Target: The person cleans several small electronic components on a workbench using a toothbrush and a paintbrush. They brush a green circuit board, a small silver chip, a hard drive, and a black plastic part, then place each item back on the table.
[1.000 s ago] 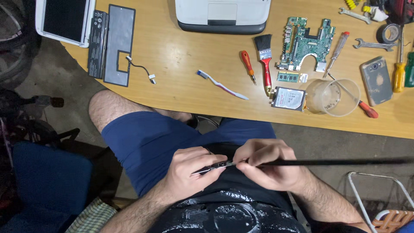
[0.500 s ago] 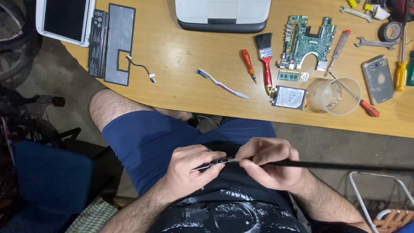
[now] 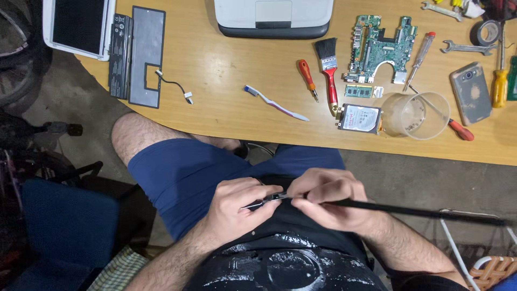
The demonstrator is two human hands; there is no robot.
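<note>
Both hands close on a long thin black strip [image 3: 409, 209] over the lap: left hand [image 3: 237, 207] pinching its metal end, right hand [image 3: 328, 199] gripping beside it. Its far end has dipped lower than before, below the table's near edge [image 3: 301, 137].

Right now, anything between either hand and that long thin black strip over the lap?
Nothing visible. The left hand and right hand both already grip the black strip near its left end, fingers directly on it. The rest of it runs rightward, with nothing touching it.
</note>
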